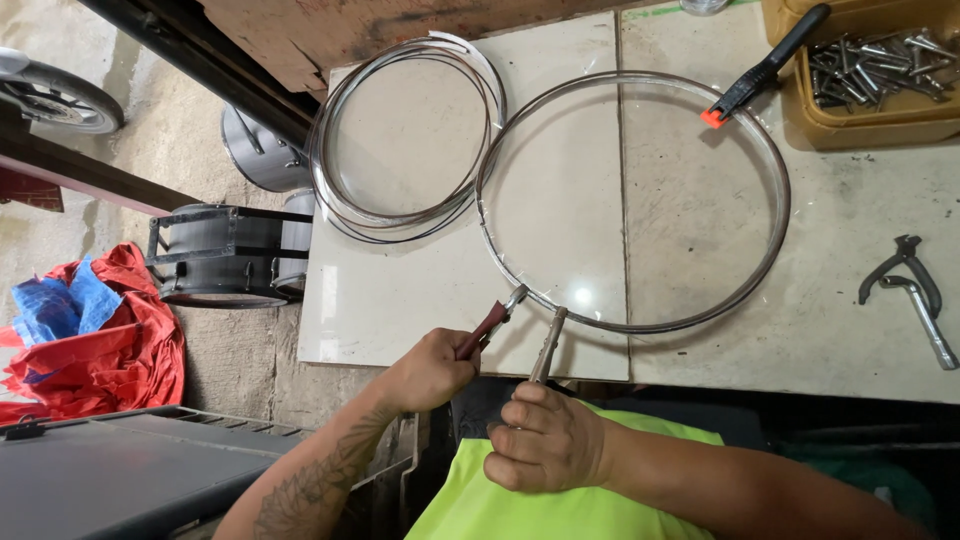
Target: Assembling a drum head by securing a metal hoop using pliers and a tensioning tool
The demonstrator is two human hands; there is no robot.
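Note:
A large shiny metal hoop (700,320) lies flat on the pale tiled tabletop (400,300). My left hand (430,370) grips a red-handled tool (490,322) whose metal tip touches the hoop's near rim. My right hand (545,440) holds a second slim metal tool (548,345) upright, its tip against the same rim just to the right. A black spring clamp with an orange tip (762,70) sits on the hoop's far edge.
A stack of thinner metal hoops (400,215) lies at the left. A yellow tray of metal bolts (880,75) stands far right, pliers (915,290) on the right. Drums (225,255), red cloth (110,350) and a wheel (55,100) are on the floor.

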